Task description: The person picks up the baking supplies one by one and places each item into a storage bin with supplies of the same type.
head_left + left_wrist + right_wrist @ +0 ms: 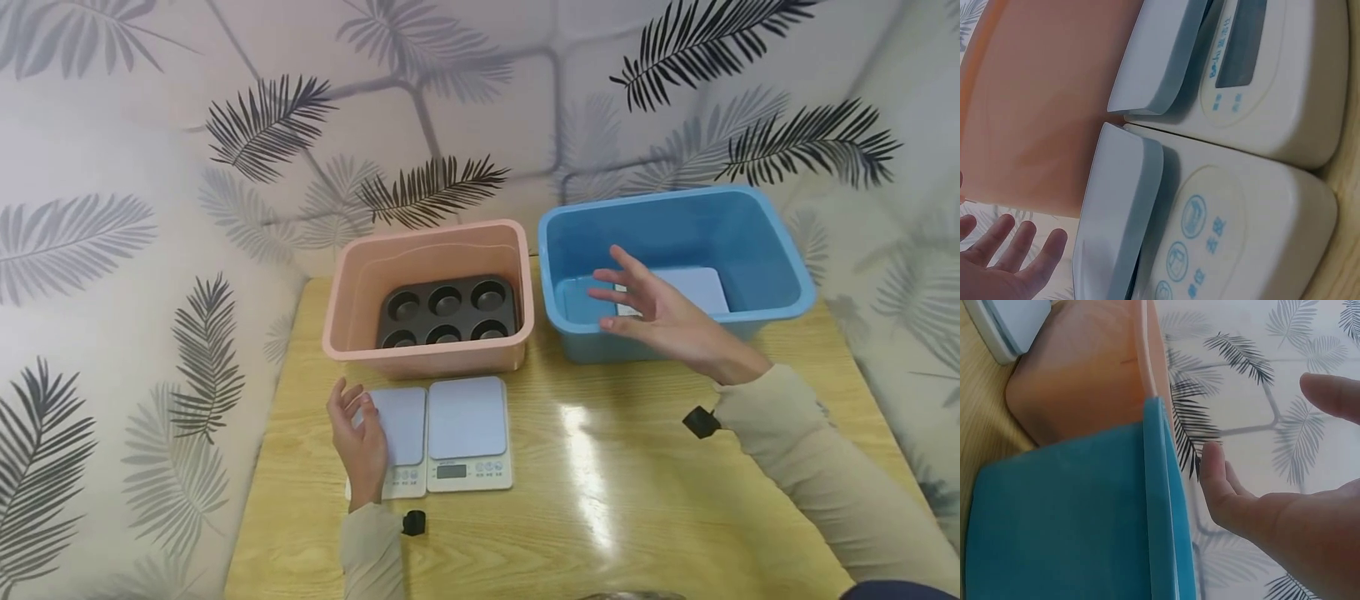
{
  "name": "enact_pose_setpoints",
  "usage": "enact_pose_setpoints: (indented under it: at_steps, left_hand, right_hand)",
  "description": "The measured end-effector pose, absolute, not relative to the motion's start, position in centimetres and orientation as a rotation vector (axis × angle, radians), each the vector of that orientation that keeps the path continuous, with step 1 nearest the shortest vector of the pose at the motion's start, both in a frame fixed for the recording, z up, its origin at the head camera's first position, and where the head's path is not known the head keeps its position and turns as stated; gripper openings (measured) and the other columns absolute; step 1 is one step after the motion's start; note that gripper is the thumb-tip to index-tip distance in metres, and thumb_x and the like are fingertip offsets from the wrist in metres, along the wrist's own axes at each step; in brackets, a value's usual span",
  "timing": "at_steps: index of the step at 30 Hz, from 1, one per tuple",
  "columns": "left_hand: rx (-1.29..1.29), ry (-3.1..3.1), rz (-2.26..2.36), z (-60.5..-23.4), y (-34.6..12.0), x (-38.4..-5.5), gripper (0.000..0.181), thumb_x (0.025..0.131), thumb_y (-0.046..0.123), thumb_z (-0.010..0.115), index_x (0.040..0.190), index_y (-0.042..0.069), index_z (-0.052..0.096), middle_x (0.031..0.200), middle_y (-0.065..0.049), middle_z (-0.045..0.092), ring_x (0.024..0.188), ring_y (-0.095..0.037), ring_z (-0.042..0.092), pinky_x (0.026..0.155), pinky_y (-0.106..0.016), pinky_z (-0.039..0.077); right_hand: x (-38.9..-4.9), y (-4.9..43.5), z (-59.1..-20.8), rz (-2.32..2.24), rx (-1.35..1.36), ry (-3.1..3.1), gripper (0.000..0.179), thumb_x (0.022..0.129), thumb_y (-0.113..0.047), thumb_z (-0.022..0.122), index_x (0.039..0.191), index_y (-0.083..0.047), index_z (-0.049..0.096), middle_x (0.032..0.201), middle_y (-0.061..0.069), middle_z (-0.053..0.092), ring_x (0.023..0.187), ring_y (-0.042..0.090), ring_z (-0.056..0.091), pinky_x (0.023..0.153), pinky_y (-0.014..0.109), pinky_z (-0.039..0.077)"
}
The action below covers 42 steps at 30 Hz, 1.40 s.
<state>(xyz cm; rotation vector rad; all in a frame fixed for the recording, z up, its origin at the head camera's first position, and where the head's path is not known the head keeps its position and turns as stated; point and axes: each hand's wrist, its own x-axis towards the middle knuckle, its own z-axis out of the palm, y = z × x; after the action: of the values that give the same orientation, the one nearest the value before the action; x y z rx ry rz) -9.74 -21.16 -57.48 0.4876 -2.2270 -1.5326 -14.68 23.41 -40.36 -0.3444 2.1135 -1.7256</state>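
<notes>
"Position of the right hand (660, 312)?"

"Above the blue bin (615, 346), at its near rim; fingers spread apart, clasping nothing; a flat white slab (697, 287) lies on the bin floor, partly hidden behind the hand."

"And the left hand (363, 437)?"

"Over the outer side of the left scale (399, 429); fingers loosely bent and apart, likewise clasping nothing; left wrist view puts the fingertips just beside the pale weighing plate; cannot tell whether the hand touches the scale elsewhere."

"Next outward?"

"Right scale (467, 417), close alongside its twin; grey display and blue-marked buttons toward the person; no digits legible."

"Behind the pair?"

"Pink bin (450, 360), just beside the blue one; dark muffin tin (466, 298) inside, six cups seen, the near row partly cut off by the rim."

"Farther out?"

"Beige sleeves (817, 450) on both arms, a small black block (702, 422) at each cuff; wood-grain table (622, 500) under everything; pale wall covering (127, 167) printed with black and grey fronds."
</notes>
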Motion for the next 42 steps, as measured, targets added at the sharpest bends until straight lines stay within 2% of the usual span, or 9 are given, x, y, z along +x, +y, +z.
enact_pose_setpoints:
  at_steps: [3,6,12,19,23,28,32,38,42]
  left_hand:
    - [0.497,-2.224,-1.522,-57.5,-21.4,-9.5,0.053,0.116,0.027,0.053,0.164,0.010,0.040,0.152,-0.019,0.061,0.140,-0.034,0.060,0.110,-0.047,0.051]
    - [0.496,-2.214,-1.527,-57.4,-21.5,-9.5,0.052,0.117,0.028,0.052,0.164,0.010,0.041,0.152,-0.021,0.060,0.139,-0.034,0.060,0.109,-0.048,0.050]
    - [0.488,-2.207,-1.550,-57.3,-21.5,-9.5,0.053,0.117,0.030,0.052,0.164,0.010,0.041,0.152,-0.020,0.060,0.139,-0.034,0.060,0.106,-0.035,0.050]
    - [0.543,-2.144,-1.578,-57.5,-22.2,-9.5,0.049,0.116,0.028,0.052,0.163,0.012,0.045,0.149,-0.017,0.062,0.133,-0.022,0.059,0.096,-0.013,0.050]
    - [0.583,-2.127,-1.610,-57.2,-22.5,-9.5,0.050,0.116,0.028,0.051,0.164,0.014,0.043,0.150,-0.015,0.061,0.131,-0.017,0.056,0.094,-0.010,0.051]
    - [0.606,-2.139,-1.606,-57.1,-22.7,-9.3,0.050,0.117,0.029,0.051,0.163,0.013,0.044,0.150,-0.014,0.061,0.133,-0.018,0.057,0.095,-0.010,0.050]
    - [0.619,-2.153,-1.580,-57.2,-22.7,-9.1,0.048,0.116,0.029,0.054,0.161,0.013,0.048,0.148,-0.013,0.063,0.136,-0.023,0.058,0.102,-0.021,0.050]
    - [0.622,-2.164,-1.559,-57.5,-23.0,-9.0,0.049,0.115,0.026,0.056,0.160,0.009,0.048,0.150,-0.019,0.061,0.142,-0.034,0.056,0.115,-0.056,0.046]
    - [0.619,-2.168,-1.549,-57.6,-23.2,-9.0,0.049,0.115,0.023,0.056,0.160,0.008,0.047,0.151,-0.021,0.060,0.144,-0.038,0.055,0.118,-0.065,0.043]
  right_hand:
    - [-14.6,23.8,-40.4,-1.721,-0.356,2.148,0.103,0.110,-0.018,0.068,0.176,-0.028,-0.010,0.183,0.010,0.021,0.167,0.038,0.030,0.105,0.010,0.049]
    - [-14.6,24.2,-40.5,-1.742,-0.354,2.184,0.104,0.109,-0.014,0.068,0.177,-0.029,-0.009,0.181,0.013,0.025,0.166,0.039,0.032,0.105,0.010,0.050]
    - [-14.7,24.9,-40.8,-1.733,-0.338,2.273,0.108,0.107,-0.015,0.072,0.176,-0.031,-0.009,0.176,0.015,0.032,0.162,0.040,0.037,0.102,0.010,0.052]
    - [-14.7,26.0,-41.4,-1.724,-0.299,2.335,0.110,0.105,-0.012,0.073,0.176,-0.034,-0.008,0.173,0.016,0.035,0.159,0.039,0.040,0.101,0.009,0.051]
    - [-14.2,27.0,-41.7,-1.705,-0.315,2.389,0.108,0.106,-0.013,0.072,0.176,-0.033,-0.008,0.172,0.019,0.035,0.156,0.040,0.040,0.101,0.006,0.049]
    - [-13.8,28.1,-41.9,-1.712,-0.311,2.437,0.108,0.106,-0.008,0.071,0.176,-0.034,-0.007,0.169,0.018,0.038,0.151,0.020,0.046,0.102,0.006,0.050]
    - [-13.6,29.0,-41.9,-1.737,-0.310,2.449,0.108,0.106,-0.006,0.071,0.176,-0.034,-0.007,0.167,0.016,0.040,0.143,0.001,0.046,0.102,0.007,0.050]
    - [-13.1,30.2,-41.9,-1.799,-0.334,2.440,0.104,0.106,0.002,0.065,0.177,-0.030,-0.005,0.165,0.005,0.041,0.140,-0.005,0.046,0.101,0.006,0.051]
    - [-12.9,30.8,-42.1,-1.819,-0.300,2.493,0.099,0.105,0.004,0.066,0.178,-0.026,0.005,0.158,-0.010,0.046,0.137,-0.005,0.049,0.100,0.006,0.051]
